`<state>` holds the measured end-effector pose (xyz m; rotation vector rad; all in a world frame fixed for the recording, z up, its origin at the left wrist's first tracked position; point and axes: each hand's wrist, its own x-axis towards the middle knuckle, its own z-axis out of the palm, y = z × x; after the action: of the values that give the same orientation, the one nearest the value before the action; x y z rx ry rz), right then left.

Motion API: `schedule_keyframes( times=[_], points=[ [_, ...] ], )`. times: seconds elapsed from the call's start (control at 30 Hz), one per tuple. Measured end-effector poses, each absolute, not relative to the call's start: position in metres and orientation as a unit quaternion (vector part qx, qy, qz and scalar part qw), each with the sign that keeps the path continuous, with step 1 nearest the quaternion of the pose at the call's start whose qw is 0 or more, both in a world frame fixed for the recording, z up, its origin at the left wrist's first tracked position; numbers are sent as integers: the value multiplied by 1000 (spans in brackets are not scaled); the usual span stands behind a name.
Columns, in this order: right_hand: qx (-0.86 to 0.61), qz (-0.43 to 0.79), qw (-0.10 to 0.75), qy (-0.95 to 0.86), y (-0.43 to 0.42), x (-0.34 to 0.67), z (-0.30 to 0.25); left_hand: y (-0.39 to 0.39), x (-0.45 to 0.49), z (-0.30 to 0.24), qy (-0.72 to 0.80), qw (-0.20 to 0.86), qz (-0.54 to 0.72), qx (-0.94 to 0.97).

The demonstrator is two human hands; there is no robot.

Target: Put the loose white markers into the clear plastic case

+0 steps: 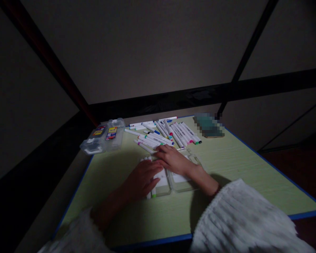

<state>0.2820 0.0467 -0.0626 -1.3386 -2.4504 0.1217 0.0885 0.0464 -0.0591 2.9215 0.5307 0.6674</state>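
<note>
Clear cases (111, 133): sit at table's (239, 165) left edge.
Left hand (143, 177): curves loosely over case markers (154, 191); unable to tell if gripping.
Loose markers (160, 137): lie farther back; next move probably calls for picking, aligning one.
Open case (165, 189): lies flat, partly filled in left half; looks mid-loading.
Right hand (173, 160): bends fingers by left hand's; too hidden to tell if holding.
</note>
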Motion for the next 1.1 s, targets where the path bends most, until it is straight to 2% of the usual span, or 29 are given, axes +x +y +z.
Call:
schedule_keyframes(
  times=[0.13, 0.37, 0.53, 0.77, 1.1],
  points=[
    [-496, 24, 191, -847, 49, 293, -60, 65, 79, -61, 260, 57, 319, 910],
    [-573, 9, 188, -798, 54, 315, -64, 117, 69, -80, 354, 103, 386, 846],
    [-575, 13, 175, -799, 53, 311, -66, 146, 69, -90, 397, 114, 429, 803],
    [-562, 18, 170, -809, 49, 304, -65, 159, 65, -94, 447, 137, 423, 777],
    [-562, 15, 145, -814, 50, 301, -65, 143, 75, -93, 370, 84, 320, 868]
  ],
)
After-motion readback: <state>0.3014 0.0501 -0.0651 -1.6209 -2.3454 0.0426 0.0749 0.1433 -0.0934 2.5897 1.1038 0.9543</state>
